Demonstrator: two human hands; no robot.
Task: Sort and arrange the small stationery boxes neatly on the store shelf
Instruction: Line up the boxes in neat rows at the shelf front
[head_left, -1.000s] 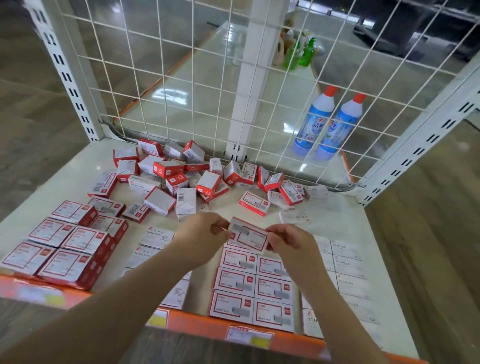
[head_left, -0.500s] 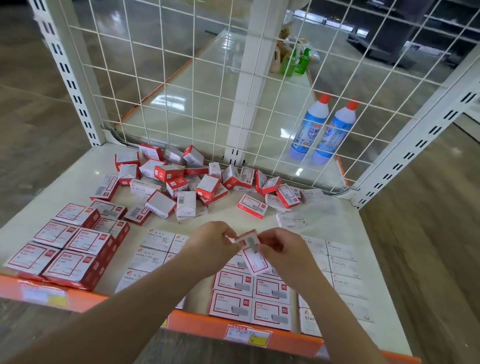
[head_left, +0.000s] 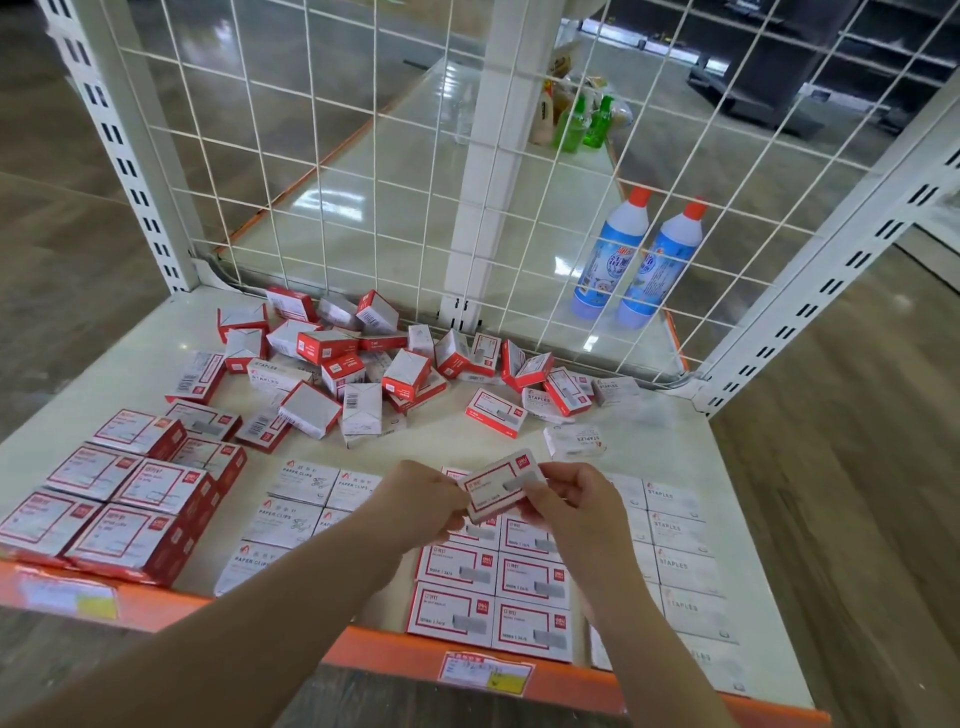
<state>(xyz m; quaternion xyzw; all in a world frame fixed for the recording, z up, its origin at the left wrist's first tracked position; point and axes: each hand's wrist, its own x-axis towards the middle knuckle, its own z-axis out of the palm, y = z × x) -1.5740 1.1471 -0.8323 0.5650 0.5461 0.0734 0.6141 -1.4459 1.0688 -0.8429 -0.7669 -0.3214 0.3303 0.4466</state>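
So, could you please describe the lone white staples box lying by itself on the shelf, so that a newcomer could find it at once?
Start at the white shelf below the wire mesh back, with its jumbled pile of red and white boxes. Between the pile's right end and the tidy white rows lies the lone white staples box. Unlike its neighbours, it touches nothing and sits askew.

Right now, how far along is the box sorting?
Done: neat grids along the front edge, large red-and-white boxes, white paper-clip boxes, white staples boxes. In hand: both hands grip one small red-bordered box above its grid. Left: the jumbled pile by the wire mesh.
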